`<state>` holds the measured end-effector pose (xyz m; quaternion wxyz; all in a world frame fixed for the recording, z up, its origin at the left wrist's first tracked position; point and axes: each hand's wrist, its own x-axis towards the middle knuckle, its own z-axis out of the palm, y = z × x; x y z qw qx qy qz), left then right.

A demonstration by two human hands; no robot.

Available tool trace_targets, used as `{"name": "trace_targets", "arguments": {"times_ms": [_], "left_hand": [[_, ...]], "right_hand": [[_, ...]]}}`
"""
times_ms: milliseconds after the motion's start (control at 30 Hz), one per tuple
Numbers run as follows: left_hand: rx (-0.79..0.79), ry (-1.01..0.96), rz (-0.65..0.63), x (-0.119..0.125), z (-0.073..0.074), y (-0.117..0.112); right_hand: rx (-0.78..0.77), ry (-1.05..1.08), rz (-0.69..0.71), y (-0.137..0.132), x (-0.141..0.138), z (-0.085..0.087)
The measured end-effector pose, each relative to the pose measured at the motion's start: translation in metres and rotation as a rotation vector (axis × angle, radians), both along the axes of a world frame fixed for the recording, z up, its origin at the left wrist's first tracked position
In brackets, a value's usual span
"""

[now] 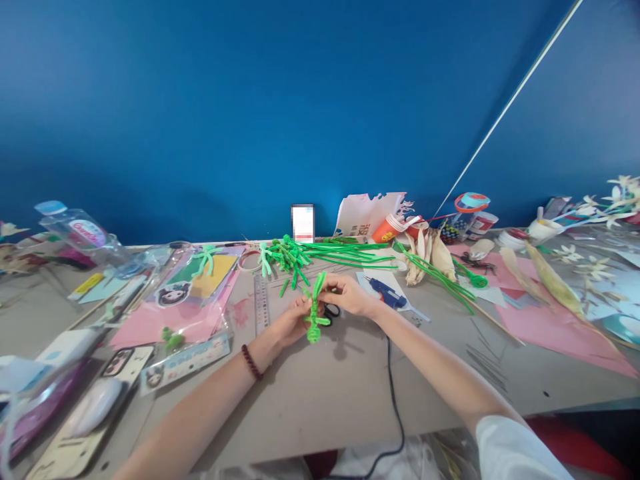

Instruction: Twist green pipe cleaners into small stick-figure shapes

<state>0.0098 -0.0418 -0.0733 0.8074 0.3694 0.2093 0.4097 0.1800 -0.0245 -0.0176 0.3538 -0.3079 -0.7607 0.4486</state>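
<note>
Between both hands is a bright green pipe-cleaner figure (315,313), with a coiled round end hanging low and a strip standing up at the top. My left hand (296,319), below a dark bead bracelet (252,362), is closed on its middle from the left. From the right, my right hand (347,294) pinches near the upper strip. Black-handled scissors (332,311) lie on the table just behind, partly hidden by the hands. Beyond them rests a bundle of green pipe cleaners (287,253) with long stems stretching to the right.
A blue glue gun (387,293) lies right of my hands, its black cord (395,393) running off the table's front edge. At left are a clear ruler (261,305), pink paper (145,325) and a phone (90,420). Paper cups (387,230) and dried husks (423,257) lie at the back right.
</note>
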Motion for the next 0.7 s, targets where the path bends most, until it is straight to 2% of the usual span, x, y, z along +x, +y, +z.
{"name": "trace_targets", "arguments": {"times_ms": [100,167,300,367,433,500,600,700], "left_hand": [[-0.026,0.111,0.079,0.001,-0.002,0.004],[0.009,0.231,0.191,0.001,0.000,0.005],[0.283,0.466,0.579,0.003,0.004,0.006],[0.468,0.587,0.701,0.003,0.006,0.004],[0.617,0.697,0.722,0.002,0.006,0.003],[0.699,0.763,0.700,0.002,0.005,0.002],[0.730,0.783,0.705,0.000,0.002,0.002],[0.689,0.737,0.690,0.000,0.000,0.006]], "right_hand": [[0.048,-0.036,-0.069,0.000,-0.001,0.001],[0.094,-0.076,-0.133,0.000,-0.003,0.001],[0.160,-0.125,-0.283,-0.001,-0.007,-0.002],[0.171,-0.142,-0.349,-0.002,-0.009,-0.004],[0.179,-0.160,-0.397,-0.004,-0.011,-0.006],[0.183,-0.176,-0.424,-0.005,-0.012,-0.009],[0.182,-0.182,-0.440,-0.006,-0.015,-0.013],[0.156,-0.165,-0.453,-0.005,-0.016,-0.017]]}}
